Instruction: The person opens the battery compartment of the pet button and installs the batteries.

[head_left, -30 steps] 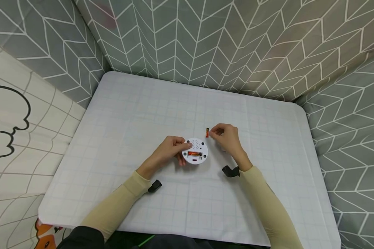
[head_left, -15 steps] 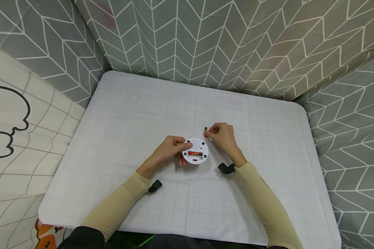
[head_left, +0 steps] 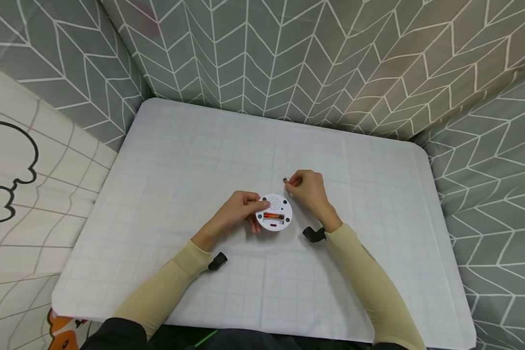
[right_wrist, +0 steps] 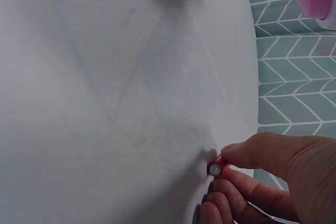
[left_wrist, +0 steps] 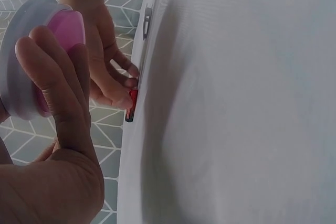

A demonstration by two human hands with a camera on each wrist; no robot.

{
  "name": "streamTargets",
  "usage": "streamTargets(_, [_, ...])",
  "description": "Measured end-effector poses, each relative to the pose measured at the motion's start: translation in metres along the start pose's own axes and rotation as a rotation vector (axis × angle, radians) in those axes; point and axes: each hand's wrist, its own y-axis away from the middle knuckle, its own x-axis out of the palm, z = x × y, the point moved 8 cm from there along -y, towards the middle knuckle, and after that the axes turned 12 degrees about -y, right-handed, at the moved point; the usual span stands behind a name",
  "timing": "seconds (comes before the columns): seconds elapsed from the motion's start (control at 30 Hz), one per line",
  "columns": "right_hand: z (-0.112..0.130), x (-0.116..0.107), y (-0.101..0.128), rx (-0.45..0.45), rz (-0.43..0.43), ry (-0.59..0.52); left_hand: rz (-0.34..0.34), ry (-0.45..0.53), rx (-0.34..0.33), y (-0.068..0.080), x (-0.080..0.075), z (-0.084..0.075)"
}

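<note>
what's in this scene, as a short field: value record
left hand: left hand grips the rim of the round white device
right hand: right hand pinches a small red battery
device: back up, battery bay open, one red battery seated in it
surface: white gridded table
surroundings: grey chevron fabric behind and at the sides

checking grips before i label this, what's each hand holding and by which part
The right hand pinches a small red battery near one end, between thumb and fingertips. The left hand grips the round white device by its left rim.
</note>
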Motion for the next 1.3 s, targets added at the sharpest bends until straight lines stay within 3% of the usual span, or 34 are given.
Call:
streamTargets(0.23, [0.004, 0.003, -0.004, -0.021, -0.005, 0.039, 0.006, -0.003, 0.002, 0.0, 0.001, 0.0])
streamTargets(0.47, [0.004, 0.001, 0.001, -0.046, 0.019, -0.006, -0.004, -0.002, -0.008, 0.0, 0.0, 0.0])
streamTargets(0.7, [0.013, -0.013, 0.019, -0.166, -0.005, -0.072, -0.008, -0.023, -0.012, -0.001, 0.0, 0.001])
streamTargets(1.0, [0.024, -0.026, 0.041, -0.213, -0.021, -0.166, -0.013, -0.015, -0.031, 0.001, 0.0, 0.002])
streamTargets(1.3, [0.049, -0.047, 0.066, -0.347, -0.031, -0.233, -0.014, -0.032, -0.028, 0.0, -0.001, 0.002])
